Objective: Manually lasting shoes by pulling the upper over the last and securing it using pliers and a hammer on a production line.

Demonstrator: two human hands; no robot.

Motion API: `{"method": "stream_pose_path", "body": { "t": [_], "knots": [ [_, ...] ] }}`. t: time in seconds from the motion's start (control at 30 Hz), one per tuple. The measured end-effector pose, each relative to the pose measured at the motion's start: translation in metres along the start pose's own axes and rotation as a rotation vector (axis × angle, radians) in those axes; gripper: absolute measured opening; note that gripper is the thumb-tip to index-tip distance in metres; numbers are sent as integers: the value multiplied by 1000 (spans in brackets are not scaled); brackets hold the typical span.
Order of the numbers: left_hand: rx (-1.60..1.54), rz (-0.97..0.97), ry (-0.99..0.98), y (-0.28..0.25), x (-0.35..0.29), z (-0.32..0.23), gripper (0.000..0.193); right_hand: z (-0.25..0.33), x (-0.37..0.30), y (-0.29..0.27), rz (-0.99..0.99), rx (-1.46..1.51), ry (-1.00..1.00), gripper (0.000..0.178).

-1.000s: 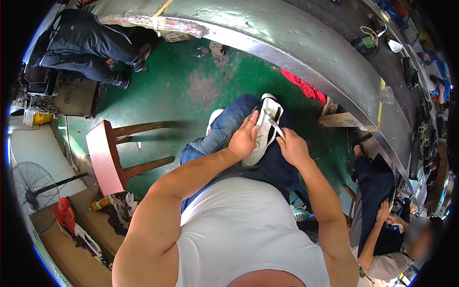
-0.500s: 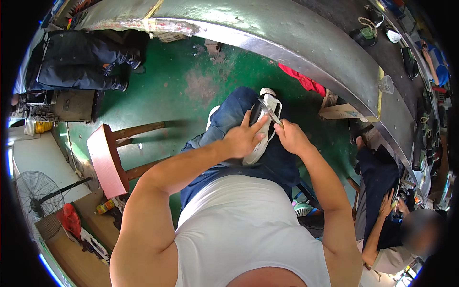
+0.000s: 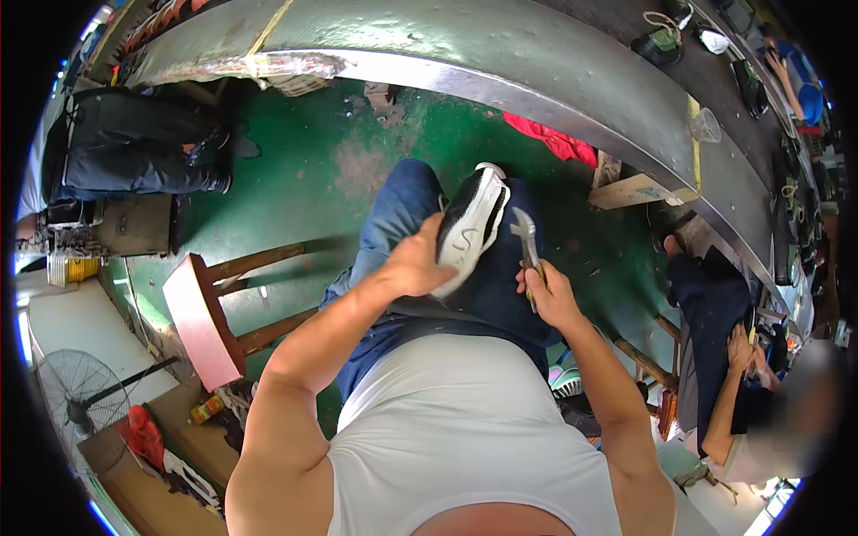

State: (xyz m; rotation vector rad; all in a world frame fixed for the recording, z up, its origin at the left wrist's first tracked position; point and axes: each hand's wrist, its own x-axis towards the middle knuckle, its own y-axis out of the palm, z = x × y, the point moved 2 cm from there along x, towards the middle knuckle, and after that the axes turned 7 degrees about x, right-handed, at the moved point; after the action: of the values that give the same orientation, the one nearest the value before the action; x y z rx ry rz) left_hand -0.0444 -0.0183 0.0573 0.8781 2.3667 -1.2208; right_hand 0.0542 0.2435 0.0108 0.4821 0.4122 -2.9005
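Note:
A black and white shoe (image 3: 468, 234) lies lengthwise over my lap, between the thighs of my blue jeans (image 3: 391, 211). My left hand (image 3: 416, 264) is closed on its left side, with the thumb across its near end. Metal pincers (image 3: 525, 234) with a hooked head are gripped by the handles in my right hand (image 3: 550, 293). They stand to the right of the shoe, apart from it, with the head pointing away from me. Part of the handles is hidden in my fingers.
A long metal-edged bench (image 3: 429, 75) curves across the far side, with shoes (image 3: 660, 46) on its right part. Left of me stands a wooden stool with a pink seat (image 3: 204, 320); beyond it is a fan (image 3: 79, 393). One person (image 3: 134, 147) is far left, another (image 3: 715, 339) at right.
The pincers have come off the shoe and moved right and nearer. My left hand has slid from the shoe's top to its left side. The shoe has turned and shows more of its side.

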Motion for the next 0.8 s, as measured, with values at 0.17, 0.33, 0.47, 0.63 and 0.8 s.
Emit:
{"method": "stream_pose_path", "body": {
  "t": [0.17,0.33,0.47,0.63,0.8],
  "knots": [
    [-240,-409,345,-81,-21,-27,80,-28,-27,10,-194,365,-72,33],
    [-693,-353,576,-78,29,-67,59,-24,-25,8,-284,382,-28,30],
    [-567,-12,89,-24,85,-47,57,4,-25,-12,-141,61,63,30],
    [-94,-50,216,37,51,32,44,36,-34,-18,-31,-89,-40,30],
    [126,-339,188,34,24,5,28,49,-10,-15,272,-157,85,19]
  ]
}}
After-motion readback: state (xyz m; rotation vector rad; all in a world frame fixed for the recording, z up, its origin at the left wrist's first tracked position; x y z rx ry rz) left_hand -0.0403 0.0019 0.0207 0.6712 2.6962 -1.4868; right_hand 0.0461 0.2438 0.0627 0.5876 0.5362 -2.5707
